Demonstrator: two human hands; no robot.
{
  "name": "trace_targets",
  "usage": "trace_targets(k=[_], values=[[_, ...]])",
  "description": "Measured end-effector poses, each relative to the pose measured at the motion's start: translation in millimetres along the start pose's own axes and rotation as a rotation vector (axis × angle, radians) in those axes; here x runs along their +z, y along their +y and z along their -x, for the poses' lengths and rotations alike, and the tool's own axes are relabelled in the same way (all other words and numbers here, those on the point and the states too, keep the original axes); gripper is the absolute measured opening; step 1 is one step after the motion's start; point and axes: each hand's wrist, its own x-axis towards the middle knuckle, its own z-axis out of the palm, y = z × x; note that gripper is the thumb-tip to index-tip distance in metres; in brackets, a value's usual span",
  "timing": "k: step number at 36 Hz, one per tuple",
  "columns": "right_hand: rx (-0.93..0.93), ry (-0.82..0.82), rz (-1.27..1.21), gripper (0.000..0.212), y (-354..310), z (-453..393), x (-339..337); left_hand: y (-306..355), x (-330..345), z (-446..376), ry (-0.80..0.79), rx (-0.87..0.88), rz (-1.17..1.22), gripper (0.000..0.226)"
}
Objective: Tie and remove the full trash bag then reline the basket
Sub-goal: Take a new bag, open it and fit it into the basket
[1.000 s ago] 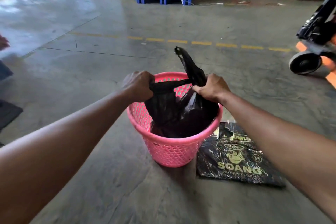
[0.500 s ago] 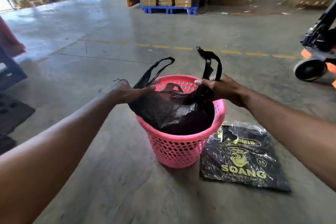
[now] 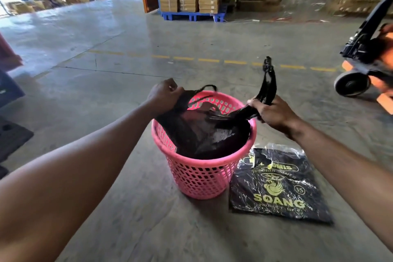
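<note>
A pink perforated basket (image 3: pixel 204 174) stands on the concrete floor in front of me. Inside it sits a black trash bag (image 3: pixel 204 134) with its mouth pulled open. My left hand (image 3: pixel 163 95) is closed on the bag's left handle at the basket's far left rim. My right hand (image 3: pixel 270 112) grips the right handle, whose loop sticks up above my fist. The two handles are held apart. A flat pack of new black bags (image 3: pixel 278 185) with yellow print lies on the floor, touching the basket's right side.
A pallet jack (image 3: pixel 361 66) with a black wheel stands at the right. Stacked cartons on a blue pallet (image 3: pixel 191 15) fill the far middle. Dark objects (image 3: pixel 10 134) lie at the left edge. A yellow dashed line crosses the floor beyond the basket.
My hands have moved apart, drawing the two bag handles away from each other and opening the bag's mouth. The view has tilted up a little.
</note>
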Motion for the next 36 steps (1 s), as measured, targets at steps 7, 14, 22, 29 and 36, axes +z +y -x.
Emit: trace_targets(k=[7, 14, 22, 29, 36], values=[[0.126, 0.028, -0.432, 0.017, 19.9, 4.0, -16.4, -7.1, -24.0, 28.6, -0.190, 0.116, 0.156, 0.063], [0.157, -0.110, -0.676, 0.020, 8.4, 7.6, -43.9, -13.7, -50.1, 56.5, -0.248, 0.327, 0.245, 0.069], [0.249, 0.091, -0.853, 0.021, 23.9, 6.5, -63.5, -32.0, -69.1, 73.0, -0.389, 0.218, 0.243, 0.086], [0.376, -0.056, -1.129, 0.012, 53.4, 17.5, -84.5, -72.6, -89.5, 84.4, -0.510, -0.019, 0.743, 0.080], [0.186, -0.046, -1.174, 0.026, 56.3, 20.5, -90.4, -96.2, -83.8, 96.9, -0.188, 0.008, 0.550, 0.061]])
